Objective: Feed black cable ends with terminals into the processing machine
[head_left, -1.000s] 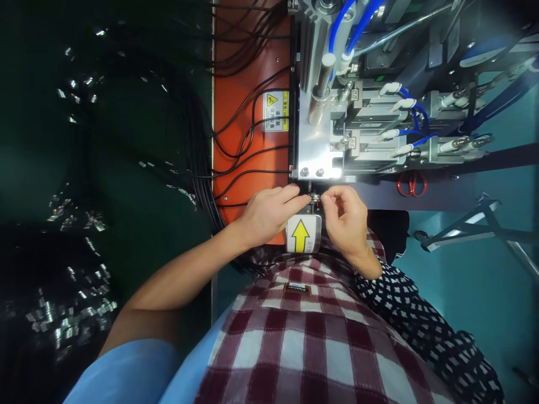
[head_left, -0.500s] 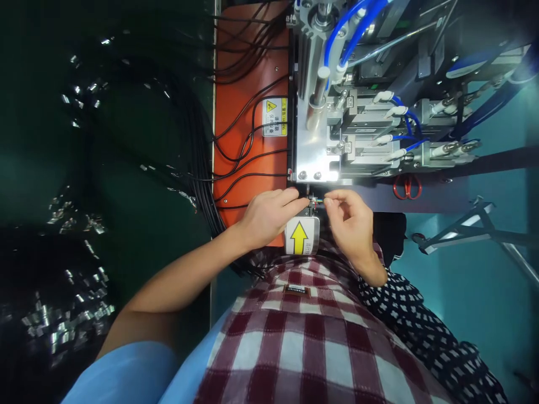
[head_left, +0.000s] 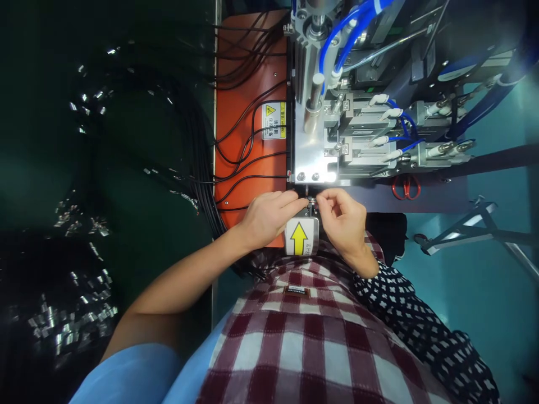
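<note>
My left hand [head_left: 272,217] lies over the front end of the orange plate, fingers pressed together and tips at a small metal fixture [head_left: 312,201]. A black cable [head_left: 234,209] runs in under this hand, which appears closed on it; the grip itself is hidden. From the other side my right hand [head_left: 343,220] pinches thumb and forefinger close to the fixture. Thin wire ends lie at these fingertips, mostly covered now. Just in front of the fixture is a white label with a yellow arrow [head_left: 299,238].
A machine with a silver metal block [head_left: 314,165] and blue air tubes [head_left: 343,47] rises beyond my hands. Several black cables cross the orange plate [head_left: 252,146]; a cable bundle [head_left: 202,163] hangs at its left. Red-handled scissors [head_left: 406,187] lie right.
My right hand has moved left, closer to the fixture and my left fingertips. The coloured wires seen between the hands before are now mostly covered. My left hand stays nearly in place.
</note>
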A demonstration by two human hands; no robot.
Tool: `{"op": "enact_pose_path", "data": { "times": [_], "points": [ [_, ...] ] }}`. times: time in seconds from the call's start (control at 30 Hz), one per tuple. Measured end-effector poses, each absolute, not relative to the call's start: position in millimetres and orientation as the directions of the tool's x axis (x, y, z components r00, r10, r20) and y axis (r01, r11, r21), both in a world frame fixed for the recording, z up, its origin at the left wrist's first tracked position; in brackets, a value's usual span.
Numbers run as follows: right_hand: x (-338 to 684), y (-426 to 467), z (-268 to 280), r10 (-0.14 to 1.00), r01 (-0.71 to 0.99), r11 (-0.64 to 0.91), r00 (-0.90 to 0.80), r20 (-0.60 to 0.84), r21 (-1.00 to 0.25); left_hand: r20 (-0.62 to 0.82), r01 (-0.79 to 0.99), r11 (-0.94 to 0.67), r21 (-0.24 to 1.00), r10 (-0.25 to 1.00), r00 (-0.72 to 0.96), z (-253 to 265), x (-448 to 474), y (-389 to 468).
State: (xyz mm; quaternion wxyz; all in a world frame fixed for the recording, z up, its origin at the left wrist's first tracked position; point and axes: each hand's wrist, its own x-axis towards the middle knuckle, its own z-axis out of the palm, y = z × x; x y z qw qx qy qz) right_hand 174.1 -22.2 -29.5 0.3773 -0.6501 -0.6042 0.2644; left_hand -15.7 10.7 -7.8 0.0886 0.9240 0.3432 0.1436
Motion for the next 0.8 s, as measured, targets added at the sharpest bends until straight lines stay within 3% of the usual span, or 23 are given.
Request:
{"op": "enact_pose_path", "data": {
  "times": [0.17,0.4,0.63,0.8],
  "points": [
    [177,-23,-32,0.995,0.579,-0.01,0.088,0.051,-0.816,0.169,0.629,-0.731,0.264,0.677,0.716,-7,-15,11],
    [178,-22,-28,0.992,0.671,0.051,0.054,0.117,-0.74,0.17,0.622,-0.726,0.294,0.68,0.713,-8,-16,13],
    [185,-21,-38,0.993,0.459,-0.12,0.065,-0.102,-0.88,0.184,0.614,-0.735,0.287,0.672,0.718,-6,-15,13],
    [183,-35,-40,0.984,0.388,-0.167,0.12,-0.129,-0.906,0.185,0.608,-0.736,0.299,0.669,0.72,-4,-15,14]
  ]
}}
